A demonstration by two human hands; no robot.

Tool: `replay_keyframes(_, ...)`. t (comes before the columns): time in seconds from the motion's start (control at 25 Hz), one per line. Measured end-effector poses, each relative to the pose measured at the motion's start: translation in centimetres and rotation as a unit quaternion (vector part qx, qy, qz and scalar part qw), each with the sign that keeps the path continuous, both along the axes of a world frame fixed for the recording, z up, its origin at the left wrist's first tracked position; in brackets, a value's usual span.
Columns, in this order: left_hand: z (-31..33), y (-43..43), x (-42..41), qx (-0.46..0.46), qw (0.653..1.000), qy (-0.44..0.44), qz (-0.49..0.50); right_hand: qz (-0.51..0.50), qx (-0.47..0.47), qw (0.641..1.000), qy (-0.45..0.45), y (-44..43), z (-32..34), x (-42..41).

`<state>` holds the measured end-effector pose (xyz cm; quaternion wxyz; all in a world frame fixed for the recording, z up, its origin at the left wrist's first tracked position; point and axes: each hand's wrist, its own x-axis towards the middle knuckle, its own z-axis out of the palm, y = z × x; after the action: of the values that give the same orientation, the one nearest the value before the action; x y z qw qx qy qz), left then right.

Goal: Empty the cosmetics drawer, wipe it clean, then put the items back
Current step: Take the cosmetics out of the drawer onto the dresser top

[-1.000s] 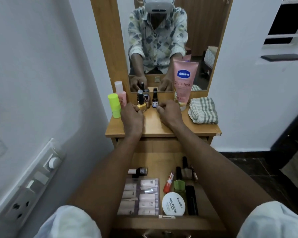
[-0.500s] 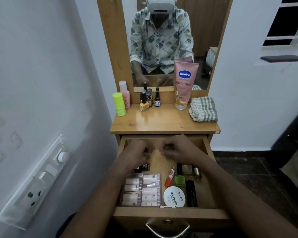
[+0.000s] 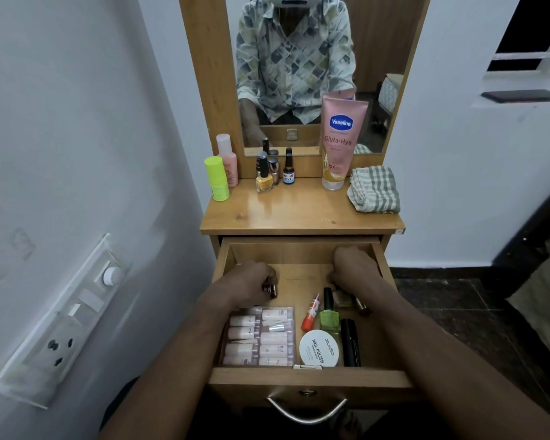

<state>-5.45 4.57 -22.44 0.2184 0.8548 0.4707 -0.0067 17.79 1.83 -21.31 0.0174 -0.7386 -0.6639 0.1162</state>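
The wooden drawer (image 3: 308, 377) is pulled open below the dresser top. Inside lie a clear pack of small pink tubes (image 3: 261, 336), an orange tube (image 3: 310, 314), a green nail polish (image 3: 329, 317), a white round tub (image 3: 319, 349), a black tube (image 3: 351, 342) and a beige bottle (image 3: 342, 299). My left hand (image 3: 250, 279) is in the drawer's left rear, its fingers curled over a small dark bottle (image 3: 270, 290). My right hand (image 3: 354, 268) is at the right rear, knuckles up, fingers curled down; what they touch is hidden.
On the dresser top (image 3: 299, 214) stand a neon green bottle (image 3: 216, 178), a pink bottle (image 3: 227, 160), a yellow nail polish (image 3: 264, 179), a small dark bottle (image 3: 288, 171) and a pink Vaseline tube (image 3: 338, 141). A folded checked cloth (image 3: 375, 189) lies at the right. A wall stands close on the left.
Both hands left the bottles on the dresser top and came down into the drawer, then spread apart, left to the dark bottle, right to the rear right corner.
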Motion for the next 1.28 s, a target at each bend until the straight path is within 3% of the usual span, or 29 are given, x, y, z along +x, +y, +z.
replay_keyframes(0.12,1.1,-0.4,0.4,-0.011,0.987,-0.144,0.075,-0.032,0.002,0.998,0.062,0.3,-0.3,-0.1)
replay_keyframes(0.2,2.1,-0.6,0.5,-0.033,0.962,-0.242,0.126,-0.039,0.003,0.987,0.158,0.1,0.3,0.5)
replay_keyframes(0.28,2.7,-0.7,0.4,-0.073,0.932,-0.311,0.171,-0.063,-0.009,0.951,0.303,-0.4,1.2,1.4)
replay_keyframes(0.36,3.1,-0.9,0.5,-0.16,0.871,-0.414,0.211,-0.077,-0.03,0.89,0.448,-1.1,2.3,2.2)
replay_keyframes(0.44,3.3,-0.9,0.4,-0.208,0.823,-0.481,0.218,-0.024,-0.052,0.866,0.497,-1.8,3.2,2.5)
replay_keyframes(0.56,3.4,-0.6,0.1,-0.178,0.811,-0.514,0.213,0.076,-0.037,0.874,0.479,-2.8,4.7,1.5)
replay_keyframes(0.72,5.5,-0.5,0.4,-0.072,0.757,-0.591,0.27,0.114,0.112,0.868,0.469,-2.2,9.3,0.6)
replay_keyframes(0.8,6.8,0.6,1.3,0.008,0.772,-0.563,0.295,0.112,0.217,0.88,0.408,-0.1,11.6,0.1)
replay_keyframes(0.88,7.5,2.3,2.5,0.088,0.812,-0.489,0.307,0.105,0.284,0.898,0.319,3.0,12.9,-1.0)
replay_keyframes(0.96,7.3,3.6,3.9,0.128,0.816,-0.451,0.337,0.089,0.308,0.925,0.205,6.4,12.8,-2.4)
replay_keyframes(1.04,6.8,4.5,5.0,0.149,0.788,-0.455,0.388,0.081,0.305,0.94,0.129,9.2,11.8,-3.8)
replay_keyframes(1.12,6.6,4.8,5.4,0.163,0.769,-0.457,0.416,0.087,0.304,0.943,0.109,11.1,10.5,-4.7)
replay_keyframes(1.28,6.6,5.0,4.8,0.168,0.765,-0.446,0.434,0.05,0.327,0.933,0.14,12.0,9.4,-4.7)
